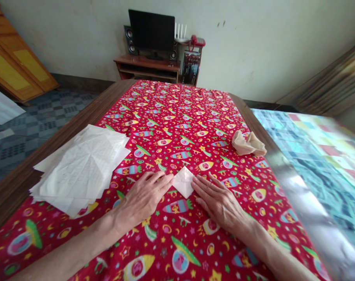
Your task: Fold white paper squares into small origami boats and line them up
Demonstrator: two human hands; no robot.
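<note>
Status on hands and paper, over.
Left hand, right hand: palms down, touching opposite corners of folded white paper. Paper lying on red cloth. Sheet stack left, cream folded piece right, neither in the way.

Small folded white paper (184, 182) set diamond-wise on red patterned cloth (177, 128); left hand (146, 192) fingertips at its left corner, right hand (218, 200) fingers at the right one. Creased paper stack (82, 168) left, cream folded piece (247, 144) off right. Across from me: dark monitor (152, 33), red telephone (198, 40).
</note>
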